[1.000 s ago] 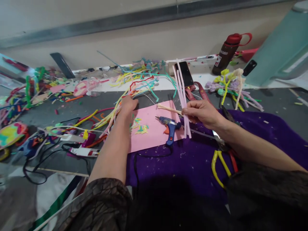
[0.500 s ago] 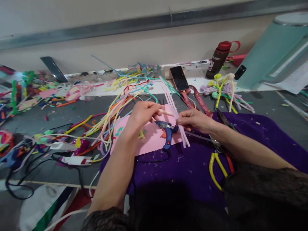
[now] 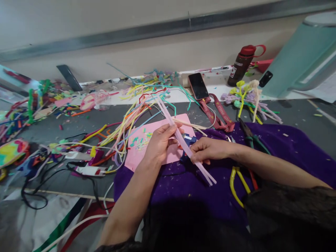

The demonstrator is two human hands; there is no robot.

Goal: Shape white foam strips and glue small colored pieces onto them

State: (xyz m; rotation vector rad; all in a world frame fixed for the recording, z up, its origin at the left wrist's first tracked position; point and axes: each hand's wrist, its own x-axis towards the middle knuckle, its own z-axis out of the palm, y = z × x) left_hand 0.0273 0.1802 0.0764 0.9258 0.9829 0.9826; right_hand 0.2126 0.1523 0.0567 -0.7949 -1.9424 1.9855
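Pale-pink stems (image 3: 182, 141) slant through the left hand (image 3: 162, 139) and, lower down, the right hand (image 3: 206, 149), both pinched tight around them, and could snag the glue gun (image 3: 192, 140), partly hidden behind the stretch between grips, if the hands dip.

From my end this reads as a craft workspace: pipe cleaners (image 3: 129, 120) in many colours sprawl over the grey desk (image 3: 299, 113), along with a blue hot glue gun (image 3: 190, 139) and green-handled pliers (image 3: 249, 140), while snipped bits (image 3: 141, 140) litter a pink sheet (image 3: 133, 159). Whether it's a home or a studio, I can't tell.
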